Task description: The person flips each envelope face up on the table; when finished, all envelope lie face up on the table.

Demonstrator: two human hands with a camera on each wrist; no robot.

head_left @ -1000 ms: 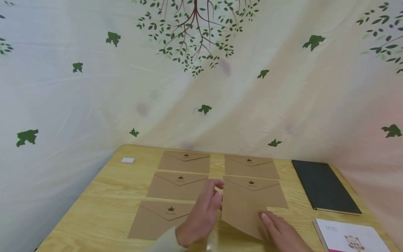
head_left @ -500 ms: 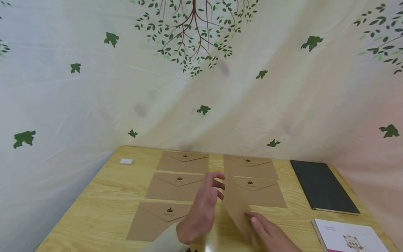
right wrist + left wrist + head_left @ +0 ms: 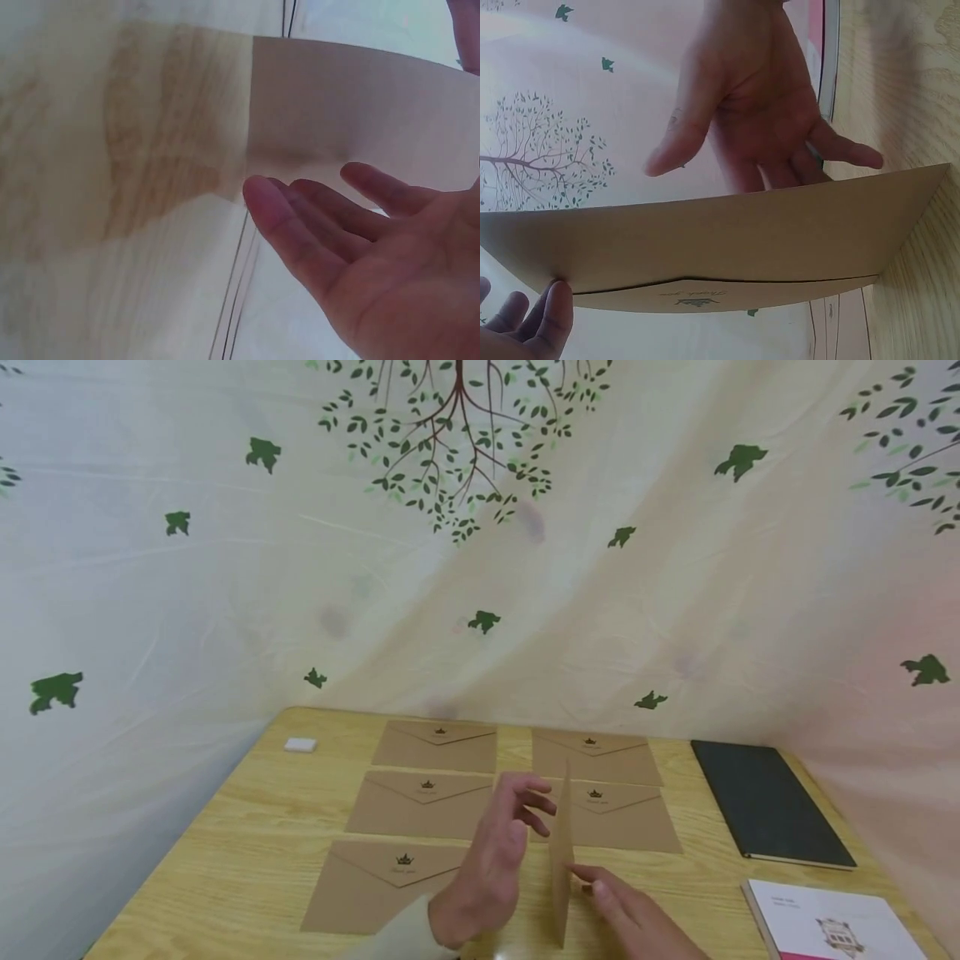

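A brown kraft envelope (image 3: 561, 868) stands on edge over the table between both hands, seen almost edge-on from above. Its flap, printed with a crown and "Thank you", shows on the side facing the left wrist camera. On the left is my left hand (image 3: 491, 860), fingers loosely bent, a fingertip (image 3: 559, 296) right at the flap face. From the other side my right hand (image 3: 633, 914) meets the envelope with its fingertips; the right wrist view shows that palm (image 3: 405, 270) turned up, fingers relaxed, beside the plain face.
Three matching envelopes (image 3: 382, 893) lie flat in a left column, and two (image 3: 626, 827) in a right column. A black notebook (image 3: 772, 802) and a white book (image 3: 832, 910) lie at the right. A small white block (image 3: 300, 745) sits at the back left of the wooden table (image 3: 217, 835).
The envelope has swung from facing the camera to nearly edge-on and upright. My left hand has shifted slightly right; my right hand has moved left with the envelope.
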